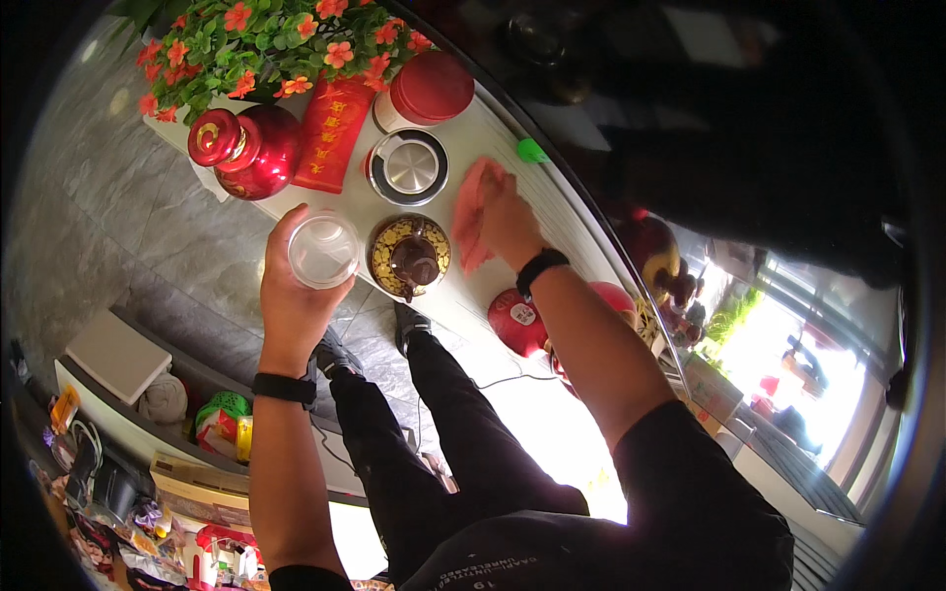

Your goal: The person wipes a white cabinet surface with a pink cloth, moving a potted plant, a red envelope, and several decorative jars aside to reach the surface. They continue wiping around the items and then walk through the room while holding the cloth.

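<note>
In my left hand (299, 314) is a clear plastic cup (324, 251), held out over the near edge of a white tabletop (473, 303). My right hand (510, 225) presses a pink cloth (471, 214) onto that top, and part of the cloth is hidden under the fingers. Between my hands stands a dark brown jar (411, 257) with gold floral decoration. Just beyond it is a round container (408, 167) with a shiny metal lid. Near my right wrist sits a round red container (515, 322) with a white label.
A glossy red gourd-shaped vase (255, 151), a red banner (334, 137) bearing writing, a red-lidded canister (432, 89) and orange flowers (295, 44) crowd the left end. A dark glossy panel (576, 192) rises along the back edge. Behind me is a shelf (185, 436) with bags.
</note>
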A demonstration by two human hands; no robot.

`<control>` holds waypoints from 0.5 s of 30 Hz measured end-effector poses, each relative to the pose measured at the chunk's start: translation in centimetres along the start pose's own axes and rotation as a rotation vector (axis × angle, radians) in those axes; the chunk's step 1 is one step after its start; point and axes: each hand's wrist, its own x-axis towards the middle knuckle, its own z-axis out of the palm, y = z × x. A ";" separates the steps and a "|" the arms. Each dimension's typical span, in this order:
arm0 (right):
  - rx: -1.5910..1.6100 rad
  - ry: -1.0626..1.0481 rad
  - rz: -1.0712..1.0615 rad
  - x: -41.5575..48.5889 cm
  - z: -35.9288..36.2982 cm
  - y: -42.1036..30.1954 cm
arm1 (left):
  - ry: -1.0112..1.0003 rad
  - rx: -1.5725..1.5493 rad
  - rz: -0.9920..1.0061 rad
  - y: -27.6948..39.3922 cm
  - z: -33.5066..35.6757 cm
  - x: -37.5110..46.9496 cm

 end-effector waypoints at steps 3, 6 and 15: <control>0.326 0.040 0.246 3.4 -1.2 0.2 | -0.035 -0.080 -0.021 -0.2 -0.1 0.1; 0.418 -0.017 0.274 5.3 -2.2 1.2 | -0.013 -0.004 -0.024 -0.1 -0.1 0.0; 0.043 -0.311 -0.043 0.3 -2.1 1.7 | -0.054 -0.024 -0.043 0.6 0.1 0.2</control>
